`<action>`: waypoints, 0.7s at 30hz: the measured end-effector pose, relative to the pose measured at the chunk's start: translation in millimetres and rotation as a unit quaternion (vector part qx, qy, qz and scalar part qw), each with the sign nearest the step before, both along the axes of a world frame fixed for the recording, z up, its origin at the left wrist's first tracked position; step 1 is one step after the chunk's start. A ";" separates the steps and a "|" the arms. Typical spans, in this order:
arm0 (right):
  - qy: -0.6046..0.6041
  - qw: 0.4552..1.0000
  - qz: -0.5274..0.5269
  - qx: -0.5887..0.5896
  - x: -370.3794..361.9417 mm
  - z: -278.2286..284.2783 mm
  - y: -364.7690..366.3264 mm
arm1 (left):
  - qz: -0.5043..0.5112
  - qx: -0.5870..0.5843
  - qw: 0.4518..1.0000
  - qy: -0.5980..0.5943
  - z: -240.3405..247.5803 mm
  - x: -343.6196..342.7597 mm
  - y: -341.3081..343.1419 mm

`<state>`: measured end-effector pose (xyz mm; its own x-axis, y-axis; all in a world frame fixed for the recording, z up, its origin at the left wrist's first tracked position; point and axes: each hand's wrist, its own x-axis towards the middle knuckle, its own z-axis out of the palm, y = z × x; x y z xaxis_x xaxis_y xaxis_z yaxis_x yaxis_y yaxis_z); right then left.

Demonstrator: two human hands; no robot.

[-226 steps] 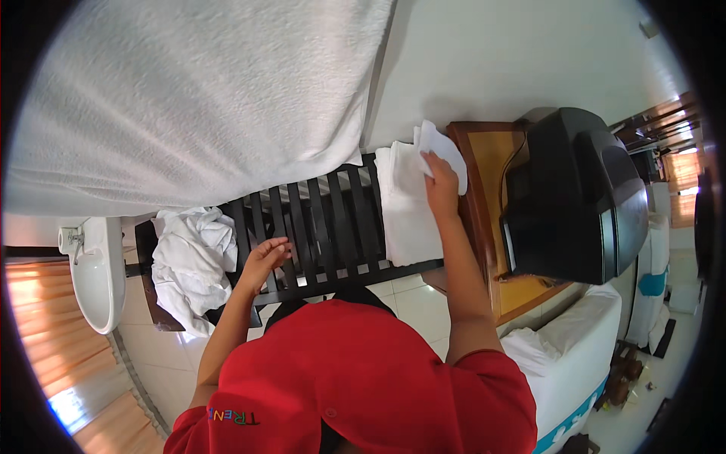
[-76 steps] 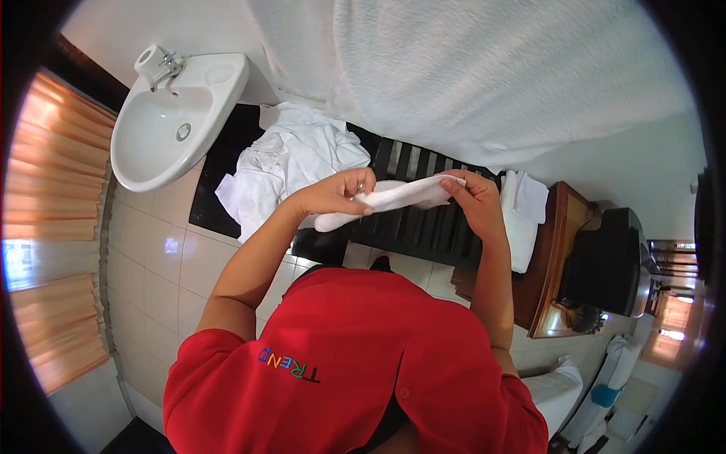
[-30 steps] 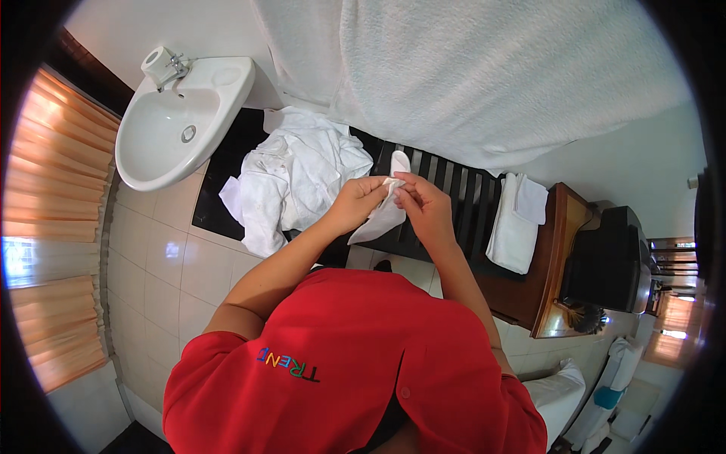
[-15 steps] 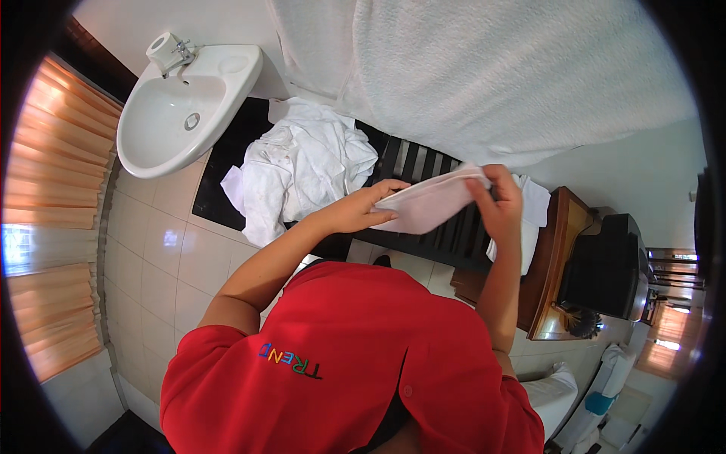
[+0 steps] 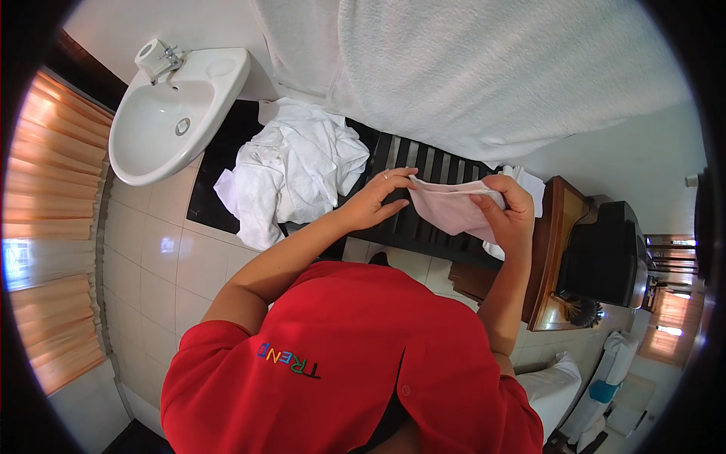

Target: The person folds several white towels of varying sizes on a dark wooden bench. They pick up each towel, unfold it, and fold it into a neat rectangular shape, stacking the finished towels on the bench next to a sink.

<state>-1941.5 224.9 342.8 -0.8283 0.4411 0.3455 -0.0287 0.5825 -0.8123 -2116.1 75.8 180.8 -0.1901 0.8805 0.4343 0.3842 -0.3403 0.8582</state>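
Note:
A small folded pale pink cloth (image 5: 454, 212) hangs in the air over the black slatted bench (image 5: 423, 160). My right hand (image 5: 510, 216) grips its right end, thumb on the near face and fingers behind. At the opposite corner, the fingertips of my left hand (image 5: 376, 200) touch the upper edge. Its fingers are stretched out, a ring on one, and its thumb stands apart from the cloth. To the left, a crumpled heap of white towels (image 5: 291, 163) lies on the bench. Folded white cloths (image 5: 528, 181) at the bench's right end are partly hidden behind my right hand.
A white washbasin (image 5: 227, 83) with a toilet roll (image 5: 149, 54) by its tap juts out at upper left. White towelling (image 5: 484, 68) hangs behind the bench. A wooden cabinet (image 5: 548, 250) with a black television (image 5: 605, 261) stands right; orange curtains (image 5: 57, 181) hang left.
The pink cloth has shifted right and tipped, its left end now hanging lower in front. My left thumb has come off it, and that hand's fingers have straightened at its corner.

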 end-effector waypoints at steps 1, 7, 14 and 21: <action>0.004 1.000 0.001 0.000 -0.1 1.1 -1.2 | 0.018 -0.008 0.999 0.032 1.5 0.0 1.8; 0.021 1.000 0.001 0.021 3.7 5.3 -4.2 | 0.049 -0.015 0.996 0.073 0.9 3.3 7.9; 0.002 0.997 -0.073 0.010 21.7 -0.6 12.2 | 0.023 0.005 0.999 -0.031 -16.9 5.0 2.2; 0.038 0.998 -0.049 0.012 23.7 -4.2 11.3 | 0.005 -0.016 0.997 -0.081 -16.2 19.5 14.6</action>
<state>-1917.7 236.2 338.6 -0.7520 0.5096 0.4181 -0.0317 0.6056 -0.7952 -2096.6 90.4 164.6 -0.2648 0.8906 0.3697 0.2441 -0.3089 0.9192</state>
